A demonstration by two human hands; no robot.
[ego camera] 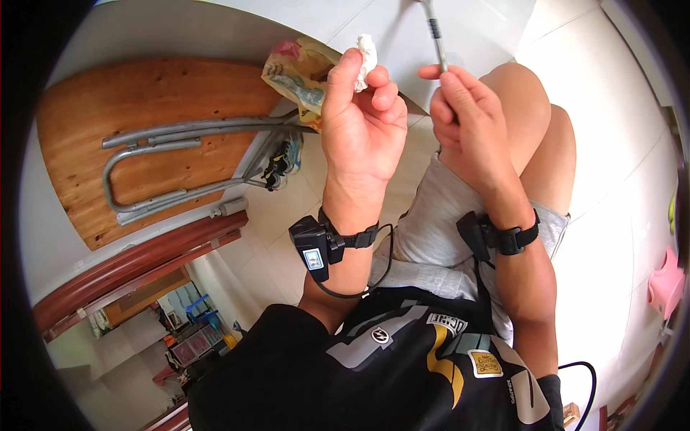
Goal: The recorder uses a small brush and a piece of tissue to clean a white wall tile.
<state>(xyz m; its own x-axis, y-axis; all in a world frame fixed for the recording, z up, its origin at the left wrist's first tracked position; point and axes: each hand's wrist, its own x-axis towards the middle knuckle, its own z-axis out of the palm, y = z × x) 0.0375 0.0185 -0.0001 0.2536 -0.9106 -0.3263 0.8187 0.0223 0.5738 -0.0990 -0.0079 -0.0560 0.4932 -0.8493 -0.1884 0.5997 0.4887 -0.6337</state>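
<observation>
Between the thumb and fingers of my left hand point(364, 118) is a crumpled piece of white tissue or similar soft material point(366, 63). My right hand point(466, 116), raised beside it above my bare knees, grips a thin metal handle point(435, 33) with dark ridges part way along. The handle points away from me, and its far end is cut off by the top edge of the view, so I cannot tell what tool it is. The tissue and the handle are apart. Both wrists wear black straps with small black devices and cables.
A patterned yellow plastic bag point(299, 78) hangs just left of my left hand. Farther left are a wooden board with folded metal legs point(161, 156) and shoes point(283, 161). A white surface point(399, 32) lies ahead; a pink plastic object point(666, 283) is at the far right.
</observation>
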